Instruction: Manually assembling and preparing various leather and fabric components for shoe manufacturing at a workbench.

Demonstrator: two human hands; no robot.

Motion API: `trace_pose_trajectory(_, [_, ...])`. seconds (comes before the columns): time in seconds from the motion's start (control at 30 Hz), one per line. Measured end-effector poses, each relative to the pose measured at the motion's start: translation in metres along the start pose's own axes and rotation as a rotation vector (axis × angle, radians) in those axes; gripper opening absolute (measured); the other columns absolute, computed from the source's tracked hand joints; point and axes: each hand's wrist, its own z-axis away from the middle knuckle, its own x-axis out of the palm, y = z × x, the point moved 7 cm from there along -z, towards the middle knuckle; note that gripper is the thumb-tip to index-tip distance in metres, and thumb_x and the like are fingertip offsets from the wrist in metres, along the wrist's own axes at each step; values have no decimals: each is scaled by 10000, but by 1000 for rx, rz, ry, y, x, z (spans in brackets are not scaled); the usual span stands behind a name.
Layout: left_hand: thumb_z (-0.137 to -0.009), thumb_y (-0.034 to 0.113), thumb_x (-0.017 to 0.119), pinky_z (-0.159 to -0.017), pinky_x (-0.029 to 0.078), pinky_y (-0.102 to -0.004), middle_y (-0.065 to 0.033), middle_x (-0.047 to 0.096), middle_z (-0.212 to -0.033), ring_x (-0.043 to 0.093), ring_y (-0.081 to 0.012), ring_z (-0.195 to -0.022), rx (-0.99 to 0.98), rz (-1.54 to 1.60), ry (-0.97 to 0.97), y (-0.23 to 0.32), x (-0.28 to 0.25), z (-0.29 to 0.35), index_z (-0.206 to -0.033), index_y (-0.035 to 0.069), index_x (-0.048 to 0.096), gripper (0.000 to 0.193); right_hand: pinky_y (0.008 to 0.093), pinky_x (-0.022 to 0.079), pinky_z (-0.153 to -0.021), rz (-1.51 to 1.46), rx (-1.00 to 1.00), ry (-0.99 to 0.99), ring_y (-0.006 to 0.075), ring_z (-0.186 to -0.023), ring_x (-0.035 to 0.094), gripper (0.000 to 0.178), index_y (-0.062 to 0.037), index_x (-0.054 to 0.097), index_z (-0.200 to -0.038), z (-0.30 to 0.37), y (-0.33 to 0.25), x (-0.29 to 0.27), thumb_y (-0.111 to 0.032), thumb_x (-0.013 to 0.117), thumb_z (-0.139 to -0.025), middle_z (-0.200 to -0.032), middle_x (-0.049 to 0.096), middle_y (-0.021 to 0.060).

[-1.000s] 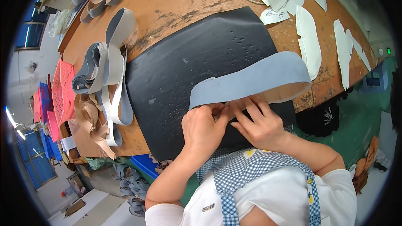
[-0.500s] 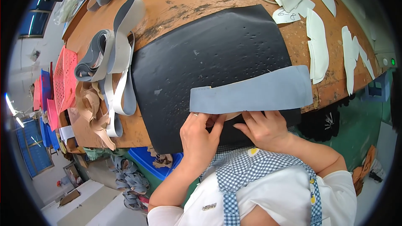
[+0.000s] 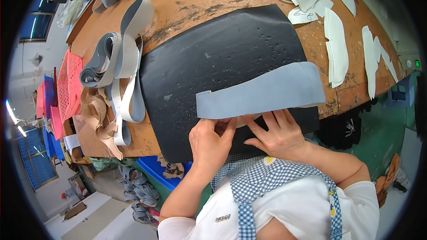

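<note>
A grey-blue strip (image 3: 262, 89) spans the centre of the frame and reaches right of it, over a black mat (image 3: 200, 58) on the brown bench (image 3: 191, 4). It is widest at its right end, where it bends round and a sliver of its paler underside shows. Both grips meet it from below in the frame, so nearly all of the strip lies above them.

The left hand (image 3: 209, 143) is at the lower edge, near the narrow left end; its thumb and forefinger come together there, pinching the strip, with the fingertips partly hidden. The right hand (image 3: 281, 135) is farther along the same edge, right of centre. Its fingers are fanned apart, tips against the edge, and its thumb stands away from them; whether this grip pinches anything, I cannot tell. Between the hands a bit of pale material shows below the edge.

At the left of the frame is a pile of looped strips (image 3: 130, 58); at the upper right lie white cut pieces (image 3: 336, 51).
</note>
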Motion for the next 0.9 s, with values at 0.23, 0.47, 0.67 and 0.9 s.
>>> trace_pose_trajectory(0.23, [-780,62,745,-541,486,-367,-103,629,-636,631,-238,-561,123,-61,77,3,5,1,-867,1,687,121,481,389,-1056,-2,18,-34,312,-1241,456,713,-143,638,-1314,7,-1,9,-535,774,-734,-1284,555,92])
trace_pose_trajectory(0.47, [-764,66,751,-535,481,-368,-103,618,-626,620,-251,-550,132,-58,92,3,4,0,-856,8,686,127,504,360,-1068,11,10,-65,307,-1265,440,730,-163,613,-1344,9,-2,13,-575,749,-756,-1314,537,83])
trace_pose_trajectory(0.67, [-762,71,758,-550,490,-374,-102,621,-648,623,-246,-570,143,-121,72,3,5,2,-866,11,677,145,530,350,-1065,5,-15,-86,318,-1276,430,769,-207,564,-1393,3,-5,13,-604,734,-756,-1316,520,96])
trace_pose_trajectory(0.9, [-796,-11,737,-557,486,-296,-86,621,-729,598,-170,-601,150,-34,103,-8,-4,15,-894,-14,624,149,525,409,-1006,135,-70,-129,356,-1237,481,754,-254,508,-1469,-5,-9,9,-626,638,-826,-1303,530,167])
